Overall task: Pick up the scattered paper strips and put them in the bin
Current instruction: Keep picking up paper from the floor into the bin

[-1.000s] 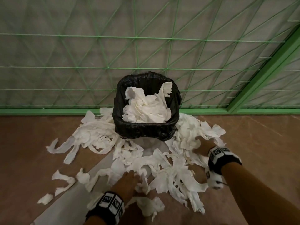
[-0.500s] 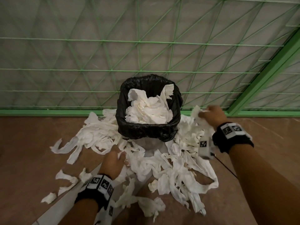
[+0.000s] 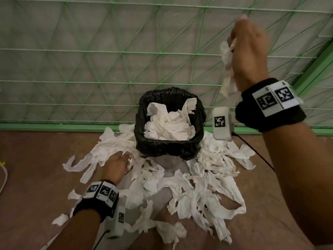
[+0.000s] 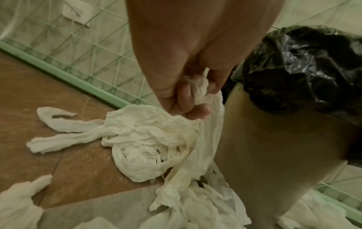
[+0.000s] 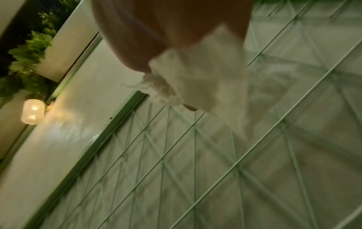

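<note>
lifting high against the green wire-mesh fence [image 3: 111, 51], the right hand [image 3: 249, 51] has come up from the floor-level heap it was reaching into a second ago and now clenches a crumpled bunch of white paper strips [image 3: 227, 69], which dangles below the fist, up and to the right of the square bin lined with a black plastic bag [image 3: 170, 147] rather than over it. in the right wrist view the same bunch [image 5: 205, 74] is blurred but plainly caught in the curled fingers. the left hand [image 3: 117, 164], which half a second ago lay lower among the litter, has shifted toward the bin's left side, and the left wrist view shows its fingers [image 4: 186, 99] pinching a twisted white strand from the tangled pile of white paper strips on the brown floor [image 4: 149, 139], not yet raised clear of it. the bin already holds a mound of white paper [image 3: 169, 123] that stands about level with its rim, so it looks nearly full. by my reading the right handful needs carrying left and down over the opening before letting go, and pressing the contents down may be needed. plenty of strips [image 3: 198, 192] lie scattered around the bin's base on all sides, so the job seems well short of done.
</note>
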`<act>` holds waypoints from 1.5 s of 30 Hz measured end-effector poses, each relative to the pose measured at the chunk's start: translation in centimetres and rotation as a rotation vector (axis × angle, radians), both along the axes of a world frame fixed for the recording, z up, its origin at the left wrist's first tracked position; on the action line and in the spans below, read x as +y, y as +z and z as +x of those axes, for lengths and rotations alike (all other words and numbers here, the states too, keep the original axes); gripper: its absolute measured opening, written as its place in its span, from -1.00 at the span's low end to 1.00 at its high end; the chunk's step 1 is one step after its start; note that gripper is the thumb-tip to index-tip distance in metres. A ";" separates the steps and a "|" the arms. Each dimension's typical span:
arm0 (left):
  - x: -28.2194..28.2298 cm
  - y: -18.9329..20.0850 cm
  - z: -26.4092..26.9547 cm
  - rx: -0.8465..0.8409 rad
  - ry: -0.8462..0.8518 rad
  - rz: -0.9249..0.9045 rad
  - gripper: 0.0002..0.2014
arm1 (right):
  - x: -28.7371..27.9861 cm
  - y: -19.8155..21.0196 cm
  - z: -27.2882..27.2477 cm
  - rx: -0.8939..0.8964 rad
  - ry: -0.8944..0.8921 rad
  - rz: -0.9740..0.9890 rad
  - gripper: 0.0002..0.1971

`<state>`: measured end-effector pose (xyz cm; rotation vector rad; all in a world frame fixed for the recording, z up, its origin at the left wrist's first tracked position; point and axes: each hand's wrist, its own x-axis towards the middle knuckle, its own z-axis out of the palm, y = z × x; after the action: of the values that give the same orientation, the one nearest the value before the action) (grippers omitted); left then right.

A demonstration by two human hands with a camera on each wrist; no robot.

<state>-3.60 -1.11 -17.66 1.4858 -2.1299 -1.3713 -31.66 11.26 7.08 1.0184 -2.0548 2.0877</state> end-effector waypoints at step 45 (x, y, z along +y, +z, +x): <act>-3.0 2.3 -1.8 -0.178 0.266 -0.349 -0.72 | 9.5 -18.8 -2.2 0.086 0.558 1.977 -0.63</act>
<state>-5.39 -4.08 -15.33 1.7133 -2.0427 -0.7583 -33.89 20.71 -11.71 1.5642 -3.5175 -0.8791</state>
